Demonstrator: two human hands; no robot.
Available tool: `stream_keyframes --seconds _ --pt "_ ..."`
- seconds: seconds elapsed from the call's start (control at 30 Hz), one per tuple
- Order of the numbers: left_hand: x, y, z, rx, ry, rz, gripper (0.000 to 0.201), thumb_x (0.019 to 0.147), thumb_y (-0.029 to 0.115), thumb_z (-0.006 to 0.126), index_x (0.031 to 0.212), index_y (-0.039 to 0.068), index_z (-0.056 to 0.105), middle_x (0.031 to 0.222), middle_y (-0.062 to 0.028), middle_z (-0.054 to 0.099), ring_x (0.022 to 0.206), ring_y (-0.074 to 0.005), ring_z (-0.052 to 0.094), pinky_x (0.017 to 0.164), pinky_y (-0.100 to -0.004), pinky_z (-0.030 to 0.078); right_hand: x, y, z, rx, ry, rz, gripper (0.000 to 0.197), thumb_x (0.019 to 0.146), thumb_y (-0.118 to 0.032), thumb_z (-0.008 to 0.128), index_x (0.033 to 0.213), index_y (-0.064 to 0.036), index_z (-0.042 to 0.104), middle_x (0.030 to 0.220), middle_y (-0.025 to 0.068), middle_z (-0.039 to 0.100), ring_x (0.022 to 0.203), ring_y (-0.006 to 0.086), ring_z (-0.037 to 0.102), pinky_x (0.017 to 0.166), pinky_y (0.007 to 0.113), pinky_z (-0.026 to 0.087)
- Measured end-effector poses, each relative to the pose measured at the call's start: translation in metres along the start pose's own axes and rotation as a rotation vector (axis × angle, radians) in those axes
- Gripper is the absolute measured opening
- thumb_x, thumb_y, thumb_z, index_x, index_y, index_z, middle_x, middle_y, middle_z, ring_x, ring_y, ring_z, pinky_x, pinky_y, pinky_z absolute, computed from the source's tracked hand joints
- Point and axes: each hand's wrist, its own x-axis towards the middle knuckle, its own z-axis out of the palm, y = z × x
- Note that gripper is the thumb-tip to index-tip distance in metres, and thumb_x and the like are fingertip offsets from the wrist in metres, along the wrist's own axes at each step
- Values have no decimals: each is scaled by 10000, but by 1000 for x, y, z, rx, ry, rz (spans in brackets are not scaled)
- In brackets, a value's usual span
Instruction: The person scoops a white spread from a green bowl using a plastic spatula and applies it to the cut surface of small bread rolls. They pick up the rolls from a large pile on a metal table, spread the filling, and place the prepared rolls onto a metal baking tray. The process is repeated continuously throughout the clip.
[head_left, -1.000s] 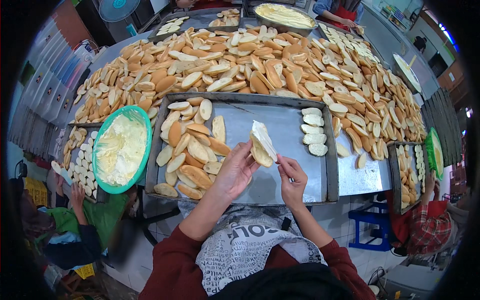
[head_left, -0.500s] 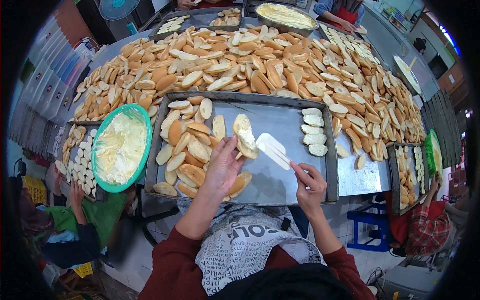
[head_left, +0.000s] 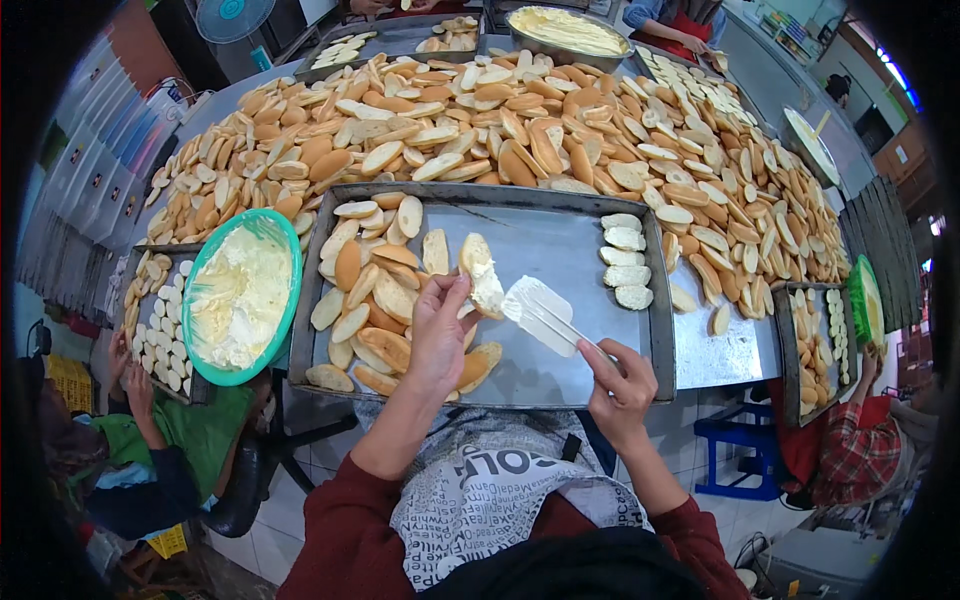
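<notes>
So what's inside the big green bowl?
The green bowl holds pale yellow spread, heaped nearly to its rim. The spread covers the bowl's bottom, so anything underneath cannot be seen.

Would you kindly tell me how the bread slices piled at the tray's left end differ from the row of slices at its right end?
The left pile is a loose heap of overlapping slices, many showing brown crust; the right row is a neat single column of four, lying flat and apart. The left pile looks plain, while the right row shows pale, spread-covered tops. The left pile holds far more pieces. Both lie in the same metal tray.
</notes>
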Motion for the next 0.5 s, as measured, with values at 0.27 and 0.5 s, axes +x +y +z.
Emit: stream_keyframes --seconds 0.27,0.5 --pt "-13 -5 17 7 -92 -43 79 915 130 552 946 103 485 979 -11 591 891 -87 584 771 -267 506 8 13 59 -73 128 -68 585 579 57 591 1090 -212 688 906 47 638 628 173 549 532 301 363" --pt "-10 -3 10 50 -95 -22 69 918 124 543 935 94 484 961 -22 588 864 -89 596 747 -263 513 33 14 61 12 168 117 561 617 108 599 1077 -199 692 879 69 630 660 213 569 583 314 423"
